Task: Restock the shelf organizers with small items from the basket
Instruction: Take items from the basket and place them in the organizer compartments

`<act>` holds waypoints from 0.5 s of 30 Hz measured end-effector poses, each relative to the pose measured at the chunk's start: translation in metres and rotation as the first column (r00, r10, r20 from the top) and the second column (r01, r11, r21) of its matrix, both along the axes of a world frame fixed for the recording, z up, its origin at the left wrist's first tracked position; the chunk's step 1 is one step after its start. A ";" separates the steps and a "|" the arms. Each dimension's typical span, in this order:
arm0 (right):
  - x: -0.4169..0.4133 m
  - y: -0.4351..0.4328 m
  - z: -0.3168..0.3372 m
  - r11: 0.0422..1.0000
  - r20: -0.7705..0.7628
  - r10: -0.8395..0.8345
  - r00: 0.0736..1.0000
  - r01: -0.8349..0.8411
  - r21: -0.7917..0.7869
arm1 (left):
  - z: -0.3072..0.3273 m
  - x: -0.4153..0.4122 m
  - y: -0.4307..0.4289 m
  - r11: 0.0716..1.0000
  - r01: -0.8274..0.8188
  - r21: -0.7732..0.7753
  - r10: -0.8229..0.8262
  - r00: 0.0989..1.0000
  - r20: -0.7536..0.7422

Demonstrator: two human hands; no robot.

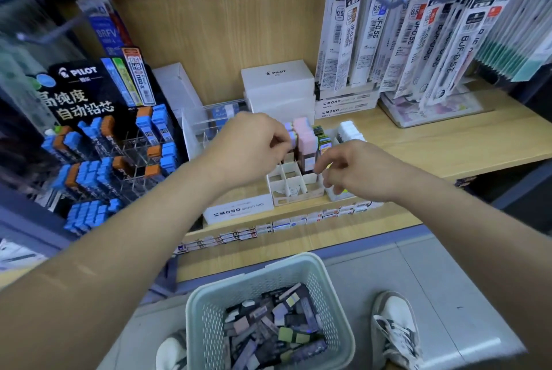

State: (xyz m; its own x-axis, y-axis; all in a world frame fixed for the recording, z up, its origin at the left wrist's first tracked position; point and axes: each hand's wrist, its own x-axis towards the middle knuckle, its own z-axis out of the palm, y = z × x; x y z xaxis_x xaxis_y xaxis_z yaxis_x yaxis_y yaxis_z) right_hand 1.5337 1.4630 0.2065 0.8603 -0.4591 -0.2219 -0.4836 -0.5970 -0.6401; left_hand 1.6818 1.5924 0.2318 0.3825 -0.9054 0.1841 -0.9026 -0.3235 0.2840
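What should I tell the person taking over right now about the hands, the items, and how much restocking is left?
Left hand: pinching a small lilac case at the back of the white grid organizer.
Right hand: over the organizer's right side, fingers curled; whether it holds anything is unclear.
Done: back cells hold lilac, pink and green cases.
Left: front cells are empty, and the basket on the floor holds many more cases.

Wooden shelf (448, 142) under white organizer (294, 187).
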 end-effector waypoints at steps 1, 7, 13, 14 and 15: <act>-0.003 0.004 0.000 0.999 -0.019 0.017 1.000 -0.017 0.036 | 0.002 -0.001 0.012 0.997 0.009 0.071 -0.007 1.000 -0.030; -0.020 0.043 -0.038 0.973 -0.178 0.152 0.972 -0.116 0.199 | -0.047 -0.015 0.088 0.909 0.056 0.413 0.005 0.989 -0.145; -0.028 0.083 -0.134 0.957 -0.379 0.244 0.893 -0.158 0.245 | -0.185 -0.033 0.139 0.712 0.114 0.693 0.091 0.963 -0.252; -0.025 0.089 -0.155 0.954 -0.398 0.209 0.893 -0.098 0.283 | -0.211 -0.034 0.145 0.690 0.108 0.716 0.134 0.953 -0.273; -0.023 0.096 -0.176 0.951 -0.412 0.157 0.898 -0.026 0.307 | -0.236 -0.036 0.152 0.682 0.082 0.727 0.211 0.929 -0.304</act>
State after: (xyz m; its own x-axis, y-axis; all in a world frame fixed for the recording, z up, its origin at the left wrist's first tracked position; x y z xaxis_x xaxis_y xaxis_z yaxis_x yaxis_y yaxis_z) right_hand 1.5104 1.5587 0.0308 0.6865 -0.2428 -0.6854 -0.7003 -0.4746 -0.5333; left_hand 1.6458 1.7440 -0.0045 0.3472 -0.6655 -0.6607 -0.7627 -0.6103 0.2140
